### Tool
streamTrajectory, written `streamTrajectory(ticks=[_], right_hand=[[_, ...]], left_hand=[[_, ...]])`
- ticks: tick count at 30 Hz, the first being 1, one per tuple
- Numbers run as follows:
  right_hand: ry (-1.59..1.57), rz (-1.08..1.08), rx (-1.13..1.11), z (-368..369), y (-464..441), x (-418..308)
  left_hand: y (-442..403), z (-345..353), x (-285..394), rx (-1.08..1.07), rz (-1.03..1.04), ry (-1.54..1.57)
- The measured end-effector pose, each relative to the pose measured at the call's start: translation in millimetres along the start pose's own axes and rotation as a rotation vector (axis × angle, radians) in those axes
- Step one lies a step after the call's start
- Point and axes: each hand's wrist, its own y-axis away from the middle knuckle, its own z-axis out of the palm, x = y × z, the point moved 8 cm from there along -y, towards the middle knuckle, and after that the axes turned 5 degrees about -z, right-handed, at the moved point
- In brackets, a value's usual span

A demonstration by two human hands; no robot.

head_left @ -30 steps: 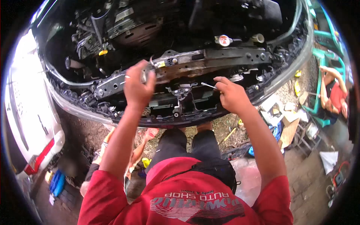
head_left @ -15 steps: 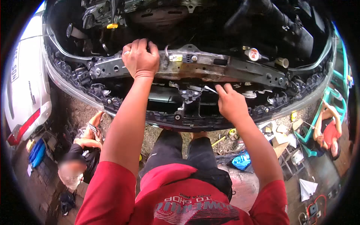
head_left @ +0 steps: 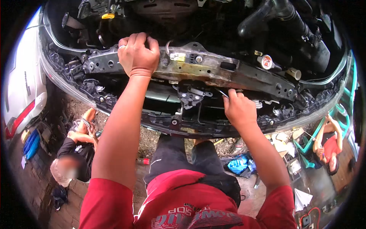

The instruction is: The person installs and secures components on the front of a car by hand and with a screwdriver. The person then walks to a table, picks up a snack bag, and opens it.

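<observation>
Got a slim metal tool (head_left: 223, 93) pinched narrow in the right hand (head_left: 241, 110), showing only a short bit past the fingers. Points on a slant, away from the body and leftward, toward the near edge of the metal beam (head_left: 194, 68); can't tell if touching. Find the spring latch (head_left: 190, 98) just left of that tip, so closer to the right hand than to the left hand (head_left: 139, 57), wrapped over the beam with fingertips hidden

one head-worn camera looks forward and down on the nearby engine bay (head_left: 213, 32).
</observation>
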Motion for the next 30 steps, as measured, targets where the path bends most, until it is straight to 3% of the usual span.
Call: streamTrajectory(ticks=[4,12,18,22,26,30], right_hand=[[0.025,-0.042,0.003,5.3,-2.7,1.2],[-0.117,-0.132,0.126,-14.1,8.2,1.2],[-0.598,-0.169,0.055,-20.2,9.7,-9.9],[-0.613,-0.220,-0.054,-6.0,1.7,-24.4],[-0.570,-0.123,-0.134,9.7,-0.5,-29.0],[-0.520,-0.088,-0.094,8.4,2.4,-37.5]], left_hand=[[-0.5,-5.7,4.5,0.094,0.042,0.022],[0.7,1.4,1.0,-0.013,0.016,-0.014],[-0.6,3.3,1.1,-0.039,0.021,0.001],[-1.0,1.7,3.2,-0.008,0.052,0.010],[-0.6,3.4,1.9,-0.027,0.059,0.002],[-0.3,3.1,2.1,-0.032,0.070,0.021]])
